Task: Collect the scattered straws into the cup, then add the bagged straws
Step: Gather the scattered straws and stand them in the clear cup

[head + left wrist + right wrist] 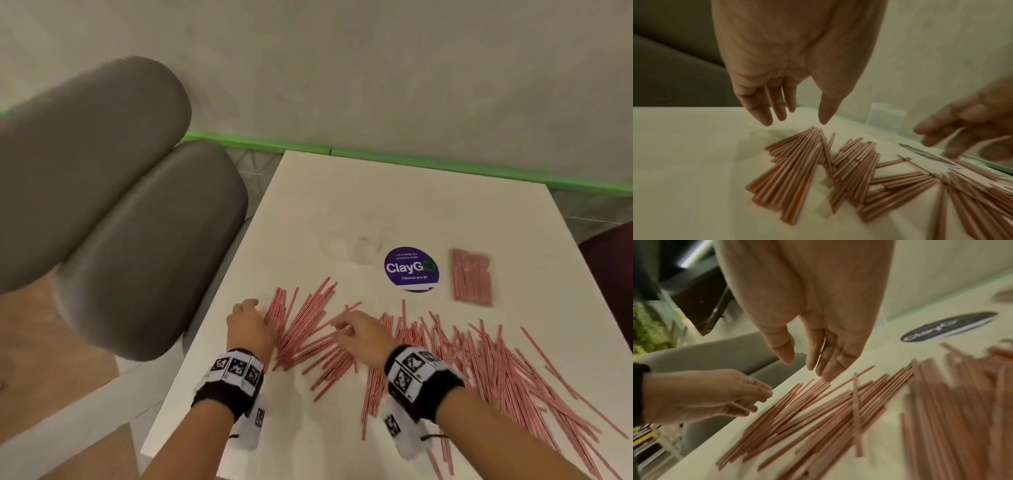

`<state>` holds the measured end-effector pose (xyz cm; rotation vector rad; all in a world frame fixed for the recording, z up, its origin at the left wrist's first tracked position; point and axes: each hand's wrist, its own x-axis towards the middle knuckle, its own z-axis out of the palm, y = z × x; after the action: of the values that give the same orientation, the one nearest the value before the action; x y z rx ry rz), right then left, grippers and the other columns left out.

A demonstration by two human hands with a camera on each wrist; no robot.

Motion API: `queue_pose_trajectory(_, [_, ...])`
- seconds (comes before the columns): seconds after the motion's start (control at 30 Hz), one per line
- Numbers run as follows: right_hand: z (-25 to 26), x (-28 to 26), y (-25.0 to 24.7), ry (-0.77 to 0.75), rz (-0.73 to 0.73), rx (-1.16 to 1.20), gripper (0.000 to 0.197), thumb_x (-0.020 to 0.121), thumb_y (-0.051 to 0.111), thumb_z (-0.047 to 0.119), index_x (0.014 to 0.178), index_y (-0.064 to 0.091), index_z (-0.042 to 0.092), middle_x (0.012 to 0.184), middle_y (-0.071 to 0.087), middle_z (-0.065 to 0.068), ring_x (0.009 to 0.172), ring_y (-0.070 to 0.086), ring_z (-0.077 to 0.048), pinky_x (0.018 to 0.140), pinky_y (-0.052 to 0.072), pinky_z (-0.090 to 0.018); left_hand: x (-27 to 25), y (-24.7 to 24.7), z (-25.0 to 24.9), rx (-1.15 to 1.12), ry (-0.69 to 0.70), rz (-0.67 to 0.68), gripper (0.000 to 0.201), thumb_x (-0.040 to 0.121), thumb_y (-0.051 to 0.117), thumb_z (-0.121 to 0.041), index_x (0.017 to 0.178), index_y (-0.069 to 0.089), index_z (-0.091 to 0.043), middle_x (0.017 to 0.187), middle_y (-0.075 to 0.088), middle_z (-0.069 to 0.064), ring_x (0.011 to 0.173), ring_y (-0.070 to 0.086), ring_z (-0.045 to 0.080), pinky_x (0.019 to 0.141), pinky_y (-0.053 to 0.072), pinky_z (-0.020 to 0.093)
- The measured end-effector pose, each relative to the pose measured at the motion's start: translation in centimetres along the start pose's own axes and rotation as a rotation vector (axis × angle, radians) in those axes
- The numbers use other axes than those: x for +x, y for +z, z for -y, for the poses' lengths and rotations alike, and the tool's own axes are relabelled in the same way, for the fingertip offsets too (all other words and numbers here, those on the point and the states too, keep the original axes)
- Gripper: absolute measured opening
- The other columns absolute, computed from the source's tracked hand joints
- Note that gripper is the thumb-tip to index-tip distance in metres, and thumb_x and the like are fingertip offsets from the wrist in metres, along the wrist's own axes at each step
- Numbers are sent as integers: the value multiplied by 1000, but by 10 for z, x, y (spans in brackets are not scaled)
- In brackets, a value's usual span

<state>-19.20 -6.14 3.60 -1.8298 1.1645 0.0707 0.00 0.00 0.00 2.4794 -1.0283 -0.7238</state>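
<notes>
Many red-and-white striped straws (pixel 445 349) lie scattered across the near half of the white table (pixel 342 198). A left heap of straws (pixel 807 170) fans out between my hands. My left hand (pixel 250 315) hovers at that heap's left edge, fingers (pixel 764 113) straight, holding nothing. My right hand (pixel 342 329) reaches over the heap's middle, and its fingertips (pixel 824 376) are just above the straws (pixel 818 410), also empty. A clear plastic cup (pixel 356 248) shows faint and blurred farther back; the cup (pixel 885 120) stands beyond my left fingers. The bagged straws (pixel 472 277) lie at the back right.
A round purple sticker (pixel 411 269) sits on the table between cup and bag. Two grey padded chairs (pixel 120 205) stand close to the table's left edge. A wall with a green strip (pixel 445 164) runs behind the table. A dark chair (pixel 609 274) sits at the right.
</notes>
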Motion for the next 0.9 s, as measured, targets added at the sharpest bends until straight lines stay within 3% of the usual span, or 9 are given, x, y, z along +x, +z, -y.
queue_pose_trajectory(0.17, [20, 36, 14, 117, -13, 100, 53, 93, 48, 26, 142, 36, 12, 148, 39, -7, 134, 40, -23, 113, 32, -35, 13, 7, -3, 5, -70, -8, 49, 89, 57, -21, 132, 44, -1, 132, 48, 20, 122, 45, 34, 104, 36, 39])
queue_pose_trajectory(0.33, [23, 48, 28, 171, -35, 190, 59, 93, 48, 24, 146, 27, 12, 147, 41, -6, 133, 42, -23, 103, 33, -25, 14, 21, -15, -28, -9, 23, 44, 90, 57, -25, 127, 49, -2, 128, 55, 16, 122, 47, 30, 105, 37, 38])
queue_pose_trajectory(0.43, [18, 52, 38, 198, -24, 249, 55, 92, 47, 21, 144, 32, 7, 143, 46, -9, 131, 44, -24, 106, 34, -28, 15, 34, -22, -81, 12, 64, 41, 89, 57, -26, 122, 52, -4, 122, 59, 16, 117, 52, 30, 100, 40, 36])
queue_pose_trajectory(0.5, [16, 54, 40, 188, -36, 260, 43, 91, 45, 14, 134, 49, 7, 135, 55, -14, 123, 51, -27, 103, 39, -32, 15, 41, -28, -58, 46, 119, 40, 89, 57, -30, 120, 55, -5, 120, 61, 16, 115, 54, 30, 98, 42, 36])
queue_pose_trajectory(0.57, [17, 55, 40, 164, -44, 272, 34, 89, 42, 6, 114, 63, 3, 118, 65, -19, 106, 60, -30, 93, 46, -36, 17, 46, -34, -20, 73, 166, 38, 91, 54, -30, 119, 56, -4, 119, 61, 16, 114, 55, 31, 97, 42, 36])
queue_pose_trajectory(0.7, [15, 58, 39, 154, -45, 365, 32, 86, 41, -2, 103, 68, 0, 108, 67, -22, 98, 61, -32, 94, 47, -44, 19, 49, -37, 9, 106, 236, 38, 94, 47, -29, 115, 57, 1, 117, 61, 22, 107, 57, 34, 92, 46, 39])
queue_pose_trajectory(0.83, [13, 58, 40, 107, -63, 488, 33, 82, 39, -8, 79, 69, 7, 74, 63, -10, 72, 57, -23, 79, 48, -41, 16, 43, -40, 55, 122, 303, 42, 99, 37, -29, 117, 49, 7, 120, 56, 25, 109, 55, 37, 90, 44, 40])
queue_pose_trajectory(0.9, [15, 56, 38, 84, -82, 549, 35, 82, 39, -10, 78, 68, 9, 78, 64, -14, 76, 59, -28, 84, 49, -40, 12, 37, -43, 11, 114, 347, 41, 101, 33, -28, 119, 44, 7, 120, 56, 25, 111, 55, 37, 88, 43, 38])
